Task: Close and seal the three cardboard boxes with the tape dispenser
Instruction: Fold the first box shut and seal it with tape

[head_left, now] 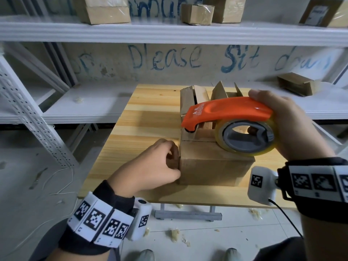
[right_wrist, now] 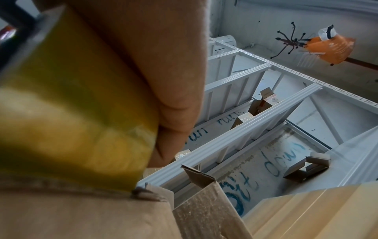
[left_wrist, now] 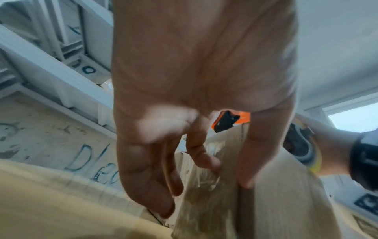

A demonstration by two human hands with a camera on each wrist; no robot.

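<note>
Head view: a closed cardboard box (head_left: 212,164) sits at the near right of the wooden table (head_left: 146,117), its top seam running left to right. Right hand (head_left: 286,125) is wrapped round the orange tape dispenser (head_left: 226,112), roll end on the box top at the right, cutter end at the seam's left edge. Left hand (head_left: 160,164) lies against the box's left face, fingers curled, thumb and forefinger seemingly pinching at the top corner; what they pinch I cannot tell, perhaps a tape end. An open box (head_left: 195,95) with raised flaps stands just behind.

Left wrist view: fingertips (left_wrist: 210,161) touch the box side where shiny tape seems to lie; blurred. The dispenser's orange nose shows just above and beyond them.

Right wrist view: the yellowish tape roll (right_wrist: 77,100) fills the frame, fingers closed round it, resting on cardboard.

Judgement: the seam runs rightward away from the left fingers, so the dispenser hand likely draws right while the left anchors.
</note>
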